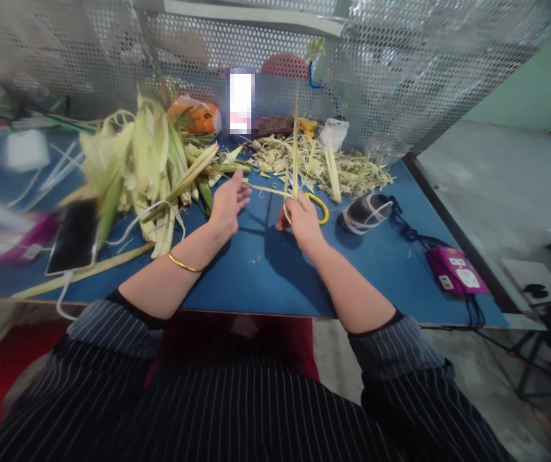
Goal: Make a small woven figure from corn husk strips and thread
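My right hand (304,221) is closed on thin corn husk strips (295,157). One strip stands upright above the fingers, and another stretches left toward my other hand. My left hand (229,204) is open, its thumb raised and fingers extended, close to that strip's far end; whether it touches the strip I cannot tell. A yellow ring-shaped handle (324,210), like that of scissors, shows just behind my right hand; the rest is hidden. To the left lies a heap of pale green corn husks (147,151). Torn husk scraps (356,172) are piled beyond my right hand.
A dark spool wound with white cord (365,213) sits at right, near a purple power strip (457,269). A phone (73,236) with a white cable lies at left. An orange packet (194,115) and a bright screen (240,101) stand before the perforated metal panel (275,38).
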Motion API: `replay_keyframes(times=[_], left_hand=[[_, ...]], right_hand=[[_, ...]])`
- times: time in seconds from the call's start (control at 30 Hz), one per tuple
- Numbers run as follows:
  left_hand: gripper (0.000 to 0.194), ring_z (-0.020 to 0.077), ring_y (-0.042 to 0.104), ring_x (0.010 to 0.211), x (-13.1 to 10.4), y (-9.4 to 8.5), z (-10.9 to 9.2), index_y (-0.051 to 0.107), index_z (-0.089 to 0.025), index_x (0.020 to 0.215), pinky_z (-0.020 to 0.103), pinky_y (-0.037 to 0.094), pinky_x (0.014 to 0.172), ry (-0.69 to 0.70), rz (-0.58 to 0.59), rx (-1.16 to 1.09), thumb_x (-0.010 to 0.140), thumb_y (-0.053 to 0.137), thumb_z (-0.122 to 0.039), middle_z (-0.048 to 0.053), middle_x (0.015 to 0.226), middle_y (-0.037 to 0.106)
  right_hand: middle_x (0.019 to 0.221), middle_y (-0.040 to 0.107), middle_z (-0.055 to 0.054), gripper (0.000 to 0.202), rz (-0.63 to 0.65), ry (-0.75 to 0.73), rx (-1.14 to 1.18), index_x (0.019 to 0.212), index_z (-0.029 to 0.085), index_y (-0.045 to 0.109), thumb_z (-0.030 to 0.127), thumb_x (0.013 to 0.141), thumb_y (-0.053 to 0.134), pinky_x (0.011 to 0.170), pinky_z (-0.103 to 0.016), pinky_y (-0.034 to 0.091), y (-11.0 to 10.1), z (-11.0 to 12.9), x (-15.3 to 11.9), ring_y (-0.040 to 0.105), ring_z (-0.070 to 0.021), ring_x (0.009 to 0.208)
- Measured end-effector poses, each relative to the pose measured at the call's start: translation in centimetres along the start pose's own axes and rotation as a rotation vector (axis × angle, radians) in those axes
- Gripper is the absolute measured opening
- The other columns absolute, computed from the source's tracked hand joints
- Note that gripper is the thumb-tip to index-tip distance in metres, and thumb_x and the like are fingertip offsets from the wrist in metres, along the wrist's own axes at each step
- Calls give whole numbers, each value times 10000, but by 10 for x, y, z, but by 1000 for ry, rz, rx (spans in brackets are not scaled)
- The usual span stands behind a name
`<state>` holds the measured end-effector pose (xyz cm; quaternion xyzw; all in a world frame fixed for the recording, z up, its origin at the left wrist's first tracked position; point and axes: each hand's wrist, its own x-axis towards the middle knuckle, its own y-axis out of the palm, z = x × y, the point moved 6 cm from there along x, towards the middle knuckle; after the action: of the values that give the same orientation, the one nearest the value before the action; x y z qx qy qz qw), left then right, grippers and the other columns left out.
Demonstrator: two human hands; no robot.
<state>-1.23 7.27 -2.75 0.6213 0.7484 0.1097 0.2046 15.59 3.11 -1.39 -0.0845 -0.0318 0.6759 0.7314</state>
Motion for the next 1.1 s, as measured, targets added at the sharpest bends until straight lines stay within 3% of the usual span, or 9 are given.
replay_keyframes(times=[0.13, 0.23, 0.33, 0.4, 0.57, 0.7, 0.83, 0.97, 1.1], left_hand=[[458, 171, 674, 687, -28, 29, 23, 682, -166, 816, 281, 554, 643, -281, 406, 88, 862, 641, -620, 103, 748, 693], [372, 139, 554, 439, -44, 41, 27, 660, -178, 736, 282, 484, 486, -289, 606, 130, 891, 658, -517, 36, 520, 569], [155, 115, 472, 330, -46, 41, 27, 710, -171, 928, 264, 368, 363, -291, 558, 148, 919, 642, -310, 34, 569, 628], [190, 97, 515, 374, -42, 39, 24, 717, -159, 960, 253, 391, 376, -267, 487, 121, 962, 553, -255, 79, 764, 721], [248, 136, 713, 866, -30, 34, 10, 681, -166, 835, 229, 559, 741, -35, 300, -47, 995, 504, -233, 79, 966, 746], [199, 115, 689, 866, -34, 35, 1, 668, -174, 817, 246, 532, 890, 165, 265, -41, 973, 545, -183, 40, 860, 719], [202, 125, 682, 821, -48, 39, 1, 679, -179, 783, 227, 530, 769, 126, 256, 55, 955, 571, -174, 48, 841, 706], [155, 104, 605, 567, -56, 41, 3, 670, -205, 849, 228, 441, 496, 41, 268, 80, 961, 574, -252, 26, 803, 664], [171, 77, 527, 509, -51, 39, 2, 627, -199, 821, 212, 391, 472, 19, 251, 53, 973, 555, -233, -15, 697, 560]], right_hand=[[645, 607, 43, 133, 149, 95, 244, 872, 219, 489, 265, 969, 411, 461, -240, 480, 11, -3, -3, 602, -106, 468], [603, 599, 51, 133, 288, 103, 235, 880, 210, 529, 282, 969, 461, 438, -233, 480, 22, -4, -10, 591, -107, 442], [582, 596, 40, 133, 400, 156, 167, 818, 193, 559, 233, 940, 524, 437, -239, 490, 30, -9, -15, 599, -117, 444], [604, 609, 27, 155, 413, 219, 198, 801, 181, 580, 257, 935, 569, 447, -239, 492, 32, -15, -14, 599, -112, 456], [734, 666, -23, 334, 275, 407, 496, 878, 182, 588, 469, 1005, 474, 686, -277, 592, 29, -30, -8, 694, -139, 681], [892, 704, -112, 480, 297, 401, 581, 877, 189, 573, 594, 1001, 348, 872, -334, 583, 33, -31, -8, 704, -203, 933], [837, 659, -100, 551, 332, 330, 489, 846, 213, 546, 639, 988, 226, 832, -338, 567, 35, -24, -10, 669, -203, 869], [866, 652, -80, 610, 292, 187, 301, 935, 242, 541, 649, 971, 89, 769, -322, 550, 31, -11, -11, 643, -190, 849], [884, 672, -100, 704, 313, 160, 182, 955, 236, 551, 733, 927, 53, 780, -339, 564, 31, -11, -10, 671, -214, 902]])
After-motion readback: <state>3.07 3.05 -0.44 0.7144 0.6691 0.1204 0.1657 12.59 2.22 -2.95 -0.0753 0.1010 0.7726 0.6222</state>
